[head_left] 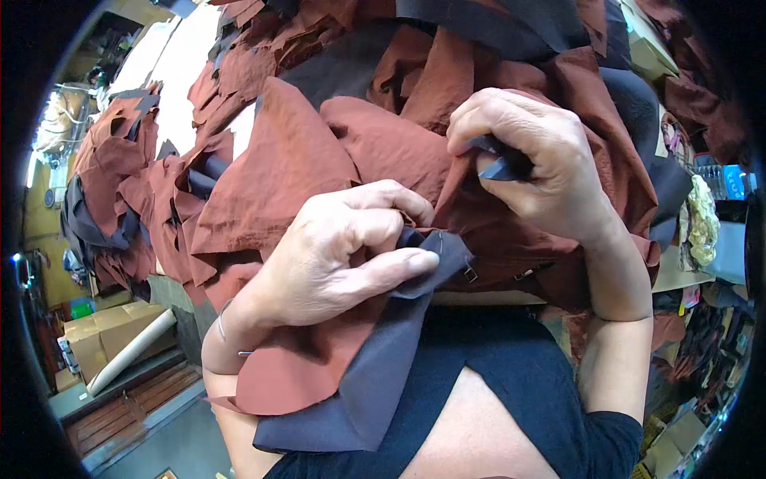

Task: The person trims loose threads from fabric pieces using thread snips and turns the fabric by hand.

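Observation:
My left hand (343, 255) is closed, its thumb and fingers pinching a folded corner of dark grey fabric (391, 351) beside rust-red fabric (291, 375). A thin pale line, perhaps a pin or stitch, shows on that corner by the thumb. To the upper right, my right hand (542, 152) is curled shut around a dark grey, folded-looking piece (499, 169) at the edge of the rust-red cloth; whether a tool is inside the fist is hidden. Rust-red cloth (383, 144) spreads under and between both hands. A small metal-looking piece (471, 274) lies on the cloth.
Rust-red and dark grey fabric pieces (112, 176) are heaped across the work surface, with white material (171, 72) beneath at the upper left. A cardboard box (112, 335) and a pale roll (132, 351) stand lower left. Plastic bottles (722, 182) are at the right.

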`<action>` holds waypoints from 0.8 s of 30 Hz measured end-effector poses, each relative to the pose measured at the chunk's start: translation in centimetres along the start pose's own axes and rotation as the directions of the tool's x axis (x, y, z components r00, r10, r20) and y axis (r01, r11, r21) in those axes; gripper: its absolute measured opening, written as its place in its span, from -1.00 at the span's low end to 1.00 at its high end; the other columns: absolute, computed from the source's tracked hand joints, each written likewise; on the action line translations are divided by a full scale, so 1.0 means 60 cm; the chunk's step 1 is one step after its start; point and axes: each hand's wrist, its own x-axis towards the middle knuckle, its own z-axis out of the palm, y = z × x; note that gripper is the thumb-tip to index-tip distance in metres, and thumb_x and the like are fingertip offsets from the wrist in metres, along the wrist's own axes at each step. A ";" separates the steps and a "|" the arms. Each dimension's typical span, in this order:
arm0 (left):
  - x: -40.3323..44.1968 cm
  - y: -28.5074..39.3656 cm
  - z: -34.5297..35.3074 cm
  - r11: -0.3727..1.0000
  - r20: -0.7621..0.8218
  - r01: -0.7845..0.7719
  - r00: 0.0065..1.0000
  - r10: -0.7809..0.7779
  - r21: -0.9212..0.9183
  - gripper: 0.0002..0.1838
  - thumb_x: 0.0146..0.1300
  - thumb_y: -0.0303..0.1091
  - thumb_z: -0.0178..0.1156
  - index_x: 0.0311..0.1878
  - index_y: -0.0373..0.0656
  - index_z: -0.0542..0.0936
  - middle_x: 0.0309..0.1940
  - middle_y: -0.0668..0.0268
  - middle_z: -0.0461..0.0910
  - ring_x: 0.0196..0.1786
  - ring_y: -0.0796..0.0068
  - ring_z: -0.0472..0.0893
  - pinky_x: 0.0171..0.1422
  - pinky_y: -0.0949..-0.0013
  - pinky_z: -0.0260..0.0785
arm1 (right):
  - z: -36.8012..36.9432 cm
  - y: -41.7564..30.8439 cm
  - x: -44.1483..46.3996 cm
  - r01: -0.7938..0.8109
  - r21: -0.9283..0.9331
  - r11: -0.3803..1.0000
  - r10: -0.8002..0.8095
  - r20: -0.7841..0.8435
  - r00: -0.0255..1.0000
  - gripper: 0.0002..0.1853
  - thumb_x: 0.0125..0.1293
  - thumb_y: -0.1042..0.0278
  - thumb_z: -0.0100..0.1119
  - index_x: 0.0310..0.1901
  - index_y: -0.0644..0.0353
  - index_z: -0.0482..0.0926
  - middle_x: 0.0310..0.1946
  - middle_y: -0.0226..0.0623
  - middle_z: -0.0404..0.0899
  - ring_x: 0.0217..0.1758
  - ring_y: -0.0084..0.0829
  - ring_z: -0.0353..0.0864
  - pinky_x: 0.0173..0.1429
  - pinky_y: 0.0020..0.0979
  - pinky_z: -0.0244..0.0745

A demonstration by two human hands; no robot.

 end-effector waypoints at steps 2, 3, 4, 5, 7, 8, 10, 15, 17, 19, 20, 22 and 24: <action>0.000 0.004 0.013 0.996 -0.084 0.079 0.993 -0.082 -0.039 -0.92 0.00 -0.53 0.16 -0.52 -0.26 0.45 -0.28 0.16 0.51 -0.43 0.37 0.47 -0.35 0.49 0.31 | 0.000 0.002 -0.002 -0.009 0.004 1.000 0.009 -0.018 1.000 -0.75 -0.23 0.70 0.05 -0.39 0.28 0.46 -0.46 -0.21 0.48 -0.35 -0.27 0.52 -0.21 -0.43 0.40; 0.000 0.003 0.020 0.990 -0.126 0.095 0.986 -0.109 -0.108 -0.96 -0.01 -0.57 0.13 -0.48 -0.26 0.46 -0.28 0.17 0.51 -0.42 0.37 0.48 -0.34 0.51 0.31 | 0.001 0.003 -0.003 -0.015 -0.001 1.000 0.015 -0.024 1.000 -0.75 -0.23 0.70 0.06 -0.39 0.29 0.46 -0.47 -0.21 0.48 -0.36 -0.27 0.53 -0.21 -0.43 0.40; 0.000 0.002 0.023 0.978 -0.164 0.108 0.977 -0.138 -0.178 -0.95 -0.01 -0.61 0.10 -0.44 -0.26 0.48 -0.28 0.18 0.51 -0.41 0.37 0.48 -0.33 0.53 0.31 | 0.002 0.005 -0.003 -0.021 -0.007 1.000 0.021 -0.030 0.999 -0.74 -0.23 0.70 0.06 -0.39 0.29 0.46 -0.47 -0.22 0.48 -0.36 -0.28 0.53 -0.21 -0.43 0.40; 0.002 0.000 0.024 0.988 -0.140 0.086 0.985 -0.104 -0.126 -0.91 -0.02 -0.61 0.09 -0.40 -0.25 0.49 -0.29 0.19 0.51 -0.40 0.38 0.49 -0.31 0.52 0.32 | 0.004 0.005 -0.004 -0.028 -0.013 1.000 0.027 -0.036 0.999 -0.74 -0.24 0.70 0.06 -0.39 0.30 0.46 -0.48 -0.22 0.48 -0.37 -0.28 0.53 -0.22 -0.43 0.40; 0.007 -0.005 0.022 0.999 -0.089 0.036 0.995 -0.038 -0.020 -0.82 -0.04 -0.62 0.06 -0.31 -0.24 0.52 -0.31 0.22 0.49 -0.38 0.38 0.49 -0.28 0.51 0.33 | 0.006 0.006 -0.004 -0.057 -0.005 0.998 0.057 -0.055 0.997 -0.74 -0.24 0.70 0.07 -0.38 0.30 0.45 -0.48 -0.22 0.48 -0.37 -0.29 0.53 -0.22 -0.44 0.41; 0.006 -0.014 0.018 0.995 -0.064 -0.052 0.996 0.058 0.086 -0.81 -0.03 -0.59 0.10 -0.28 -0.24 0.55 -0.34 0.25 0.47 -0.36 0.41 0.50 -0.24 0.50 0.34 | 0.008 0.006 -0.004 -0.070 0.001 0.998 0.070 -0.064 0.995 -0.74 -0.24 0.70 0.08 -0.38 0.31 0.45 -0.48 -0.22 0.48 -0.37 -0.29 0.53 -0.22 -0.44 0.41; 0.006 -0.009 0.021 0.992 -0.097 -0.058 0.993 0.069 0.113 -0.86 -0.02 -0.56 0.13 -0.32 -0.25 0.55 -0.36 0.25 0.46 -0.37 0.42 0.49 -0.25 0.48 0.33 | 0.010 0.008 -0.004 -0.069 0.008 0.998 0.070 -0.062 0.996 -0.73 -0.24 0.70 0.08 -0.37 0.31 0.45 -0.48 -0.22 0.48 -0.38 -0.30 0.53 -0.22 -0.45 0.41; 0.006 -0.005 0.019 0.994 -0.050 0.062 0.997 -0.058 0.085 -0.88 -0.02 -0.55 0.19 -0.35 -0.26 0.53 -0.34 0.25 0.45 -0.35 0.51 0.47 -0.30 0.48 0.30 | 0.014 0.007 0.000 -0.037 0.027 0.999 0.039 -0.088 0.995 -0.69 -0.23 0.72 0.08 -0.32 0.31 0.45 -0.42 -0.21 0.49 -0.38 -0.33 0.54 -0.23 -0.47 0.40; 0.005 -0.009 0.016 0.988 -0.037 0.154 0.987 -0.154 -0.020 -0.79 -0.02 -0.58 0.17 -0.24 -0.27 0.52 -0.29 0.25 0.46 -0.30 0.55 0.48 -0.24 0.51 0.32 | 0.019 0.010 0.001 -0.013 0.031 0.999 0.017 -0.129 0.992 -0.67 -0.22 0.74 0.07 -0.29 0.30 0.47 -0.39 -0.21 0.50 -0.38 -0.35 0.54 -0.24 -0.48 0.41; 0.007 -0.014 0.015 0.980 -0.044 0.167 0.984 -0.173 -0.110 -0.70 -0.03 -0.60 0.16 -0.14 -0.29 0.50 -0.25 0.27 0.47 -0.25 0.58 0.48 -0.16 0.53 0.32 | 0.005 -0.006 0.000 0.029 -0.001 1.000 -0.029 -0.143 0.989 -0.66 -0.20 0.74 0.06 -0.27 0.30 0.48 -0.35 -0.18 0.51 -0.36 -0.34 0.55 -0.24 -0.47 0.42; 0.009 -0.017 0.015 0.980 -0.066 0.135 0.987 -0.146 -0.147 -0.65 -0.04 -0.61 0.16 -0.09 -0.30 0.48 -0.24 0.28 0.48 -0.22 0.59 0.49 -0.10 0.54 0.32 | -0.001 -0.011 -0.001 0.051 -0.017 0.999 -0.053 -0.148 0.988 -0.65 -0.19 0.74 0.05 -0.26 0.30 0.49 -0.33 -0.16 0.51 -0.36 -0.34 0.55 -0.24 -0.47 0.43; 0.008 -0.012 0.010 0.935 -0.042 0.202 0.974 -0.224 -0.292 -0.54 -0.06 -0.62 0.14 0.01 -0.32 0.44 -0.13 0.26 0.46 -0.05 0.53 0.47 0.11 0.52 0.25 | 0.002 -0.014 -0.014 0.160 0.011 0.987 -0.158 -0.100 0.982 -0.68 -0.13 0.68 0.07 -0.23 0.30 0.53 -0.31 -0.10 0.52 -0.32 -0.28 0.58 -0.28 -0.42 0.47; 0.008 -0.022 0.010 0.954 -0.084 0.116 0.986 -0.144 -0.276 -0.55 -0.04 -0.62 0.12 0.02 -0.32 0.44 -0.10 0.25 0.44 -0.01 0.51 0.44 0.13 0.49 0.23 | 0.013 -0.031 -0.036 0.214 -0.042 0.976 -0.214 0.005 0.977 -0.68 -0.13 0.58 0.11 -0.23 0.27 0.55 -0.26 -0.13 0.53 -0.41 -0.39 0.54 -0.39 -0.46 0.40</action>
